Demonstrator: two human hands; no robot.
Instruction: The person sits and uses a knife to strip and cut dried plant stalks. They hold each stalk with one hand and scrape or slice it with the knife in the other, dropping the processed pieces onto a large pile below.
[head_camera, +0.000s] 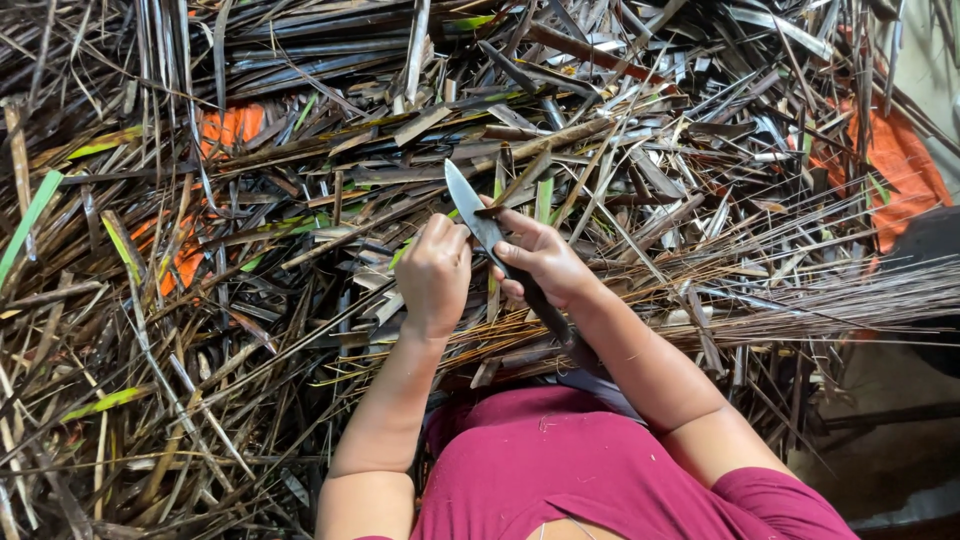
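Note:
My right hand (545, 262) is closed around a long knife (467, 200). Its grey blade points up and to the left, and its dark handle runs back under my wrist. Just left of the blade my left hand (434, 275) is curled into a fist on a thin dry leaf strip (520, 180), which lies against the blade edge. Both hands work over a deep heap of dark, dry palm leaf strips (300, 250). My forearms reach up from my magenta shirt (560, 470) at the bottom.
A bundle of thin pale leaf ribs (800, 295) lies stretched out to the right of my hands. Orange sheeting (232, 125) shows through the heap at the left, and more orange sheeting (895, 165) at the far right. A few green strips (30, 220) are mixed in.

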